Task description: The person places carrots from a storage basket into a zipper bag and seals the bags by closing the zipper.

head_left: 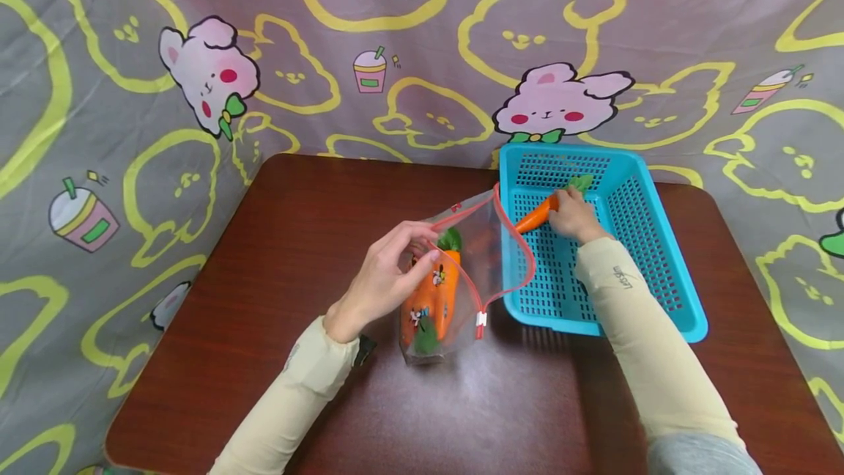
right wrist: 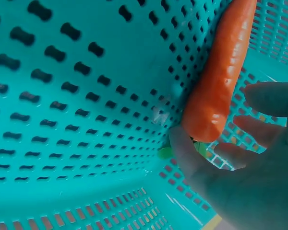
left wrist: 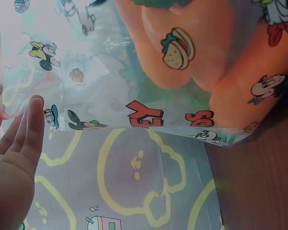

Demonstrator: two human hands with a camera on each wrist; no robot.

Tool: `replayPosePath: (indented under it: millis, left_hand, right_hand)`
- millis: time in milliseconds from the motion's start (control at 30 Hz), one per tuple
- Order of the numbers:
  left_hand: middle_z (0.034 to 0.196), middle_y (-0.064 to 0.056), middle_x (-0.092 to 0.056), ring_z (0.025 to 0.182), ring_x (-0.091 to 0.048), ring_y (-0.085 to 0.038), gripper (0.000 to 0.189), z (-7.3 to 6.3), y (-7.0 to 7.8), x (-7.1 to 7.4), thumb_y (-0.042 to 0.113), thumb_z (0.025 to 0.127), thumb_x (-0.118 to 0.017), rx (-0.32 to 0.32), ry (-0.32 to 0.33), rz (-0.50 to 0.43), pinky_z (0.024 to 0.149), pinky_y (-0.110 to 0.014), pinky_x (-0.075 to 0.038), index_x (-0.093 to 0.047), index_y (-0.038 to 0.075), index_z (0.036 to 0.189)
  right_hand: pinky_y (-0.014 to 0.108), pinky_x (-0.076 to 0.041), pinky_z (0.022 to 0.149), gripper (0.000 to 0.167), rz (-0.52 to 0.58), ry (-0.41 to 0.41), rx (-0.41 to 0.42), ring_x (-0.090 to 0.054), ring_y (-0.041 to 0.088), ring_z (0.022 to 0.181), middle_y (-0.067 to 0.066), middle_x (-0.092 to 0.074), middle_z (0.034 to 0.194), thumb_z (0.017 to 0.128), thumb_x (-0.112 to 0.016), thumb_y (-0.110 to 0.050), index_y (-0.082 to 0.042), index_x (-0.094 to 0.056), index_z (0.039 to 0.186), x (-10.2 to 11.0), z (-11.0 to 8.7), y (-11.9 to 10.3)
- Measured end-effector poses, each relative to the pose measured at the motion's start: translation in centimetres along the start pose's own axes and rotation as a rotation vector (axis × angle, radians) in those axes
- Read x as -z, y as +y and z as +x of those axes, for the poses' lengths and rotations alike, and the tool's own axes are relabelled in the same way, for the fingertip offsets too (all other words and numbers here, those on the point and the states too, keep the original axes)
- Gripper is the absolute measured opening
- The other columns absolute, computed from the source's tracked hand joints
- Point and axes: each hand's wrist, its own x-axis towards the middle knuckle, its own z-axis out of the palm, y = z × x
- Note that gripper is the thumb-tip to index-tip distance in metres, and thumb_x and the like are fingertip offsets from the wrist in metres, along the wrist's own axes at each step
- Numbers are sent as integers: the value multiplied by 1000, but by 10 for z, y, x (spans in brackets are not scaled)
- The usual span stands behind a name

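Observation:
In the head view my left hand [head_left: 389, 270] holds the mouth of a clear zip bag [head_left: 491, 240] at its red zip edge, thumb and fingers either side. Printed cartoon figures mark the bag, and orange carrots [head_left: 448, 292] with green tops lie inside it. My right hand [head_left: 575, 217] reaches into a blue basket [head_left: 672, 262] over the leafy end of another carrot [head_left: 537, 215]. The right wrist view shows my thumb at the thick end of that carrot [right wrist: 216, 81], with the other fingers [right wrist: 266, 98] spread apart beside it.
Both the bag and the basket stand on a dark brown table [head_left: 297, 226]. A white slider [head_left: 481, 319] hangs at the zip's near end. Behind the table hangs a cartoon-printed curtain [head_left: 422, 35], close to the basket's back rim.

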Motion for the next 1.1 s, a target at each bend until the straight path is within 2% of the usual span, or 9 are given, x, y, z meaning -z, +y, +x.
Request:
replayPosePath:
  millis: [333, 467, 533, 667, 767, 900, 1100]
  left_hand:
    - [110, -11, -63, 84, -62, -13, 22, 1, -1, -1, 4, 87, -68, 6, -1, 1, 68, -32, -57, -60, 1, 107]
    - [110, -11, -63, 83, -62, -12, 21, 0, -2, -1, 3, 87, -68, 7, 1, 7, 67, -32, -57, -60, 1, 107]
    - [111, -11, -63, 82, -62, -12, 21, 0, -2, 0, 3, 87, -68, 9, 1, 8, 66, -32, -57, -60, 1, 107]
    - [111, -11, -63, 82, -62, -12, 22, -1, -1, 1, 4, 87, -67, 16, -2, 14, 67, -30, -56, -60, 0, 107]
    - [112, -11, -63, 82, -62, -12, 22, -1, -1, 1, 4, 88, -68, 17, 0, 18, 67, -25, -55, -60, 0, 108]
    - [111, -11, -63, 81, -62, -12, 22, -2, -1, 2, 3, 87, -68, 17, 5, 19, 67, -22, -54, -60, 1, 108]
    - [108, -10, -63, 81, -62, -11, 21, -3, -2, 4, 4, 88, -67, 11, 8, 20, 67, -29, -56, -60, 0, 107]
  right_hand:
    - [67, -10, 113, 52, -51, -53, 37, -8, 62, 137, 31, -2, 157, 100, -33, -12, 5, -26, 149, 0, 1, 1]
    - [67, -19, 111, 49, -43, -41, 24, -17, 60, 136, 32, -5, 156, 102, -36, -17, 6, -32, 145, -1, 1, -1]
    - [66, -28, 107, 47, -33, -34, 17, -26, 57, 131, 34, -9, 153, 102, -38, -18, 6, -36, 142, 0, 1, -1]
    - [65, -36, 101, 50, -13, -40, -10, -37, 54, 122, 35, -11, 148, 102, -40, -20, 4, -33, 145, 2, 2, -2]
    - [65, -37, 100, 54, -19, -57, -34, -40, 53, 118, 35, -8, 147, 102, -40, -21, 0, -26, 149, 2, 4, -1]
    - [64, -39, 97, 54, -33, -71, -48, -42, 53, 113, 36, -5, 144, 102, -40, -22, 0, -26, 149, 1, 6, 1]
    - [62, -42, 95, 49, -15, -46, -55, -45, 51, 108, 37, -8, 142, 101, -44, -23, 5, -35, 141, 1, 7, 2]
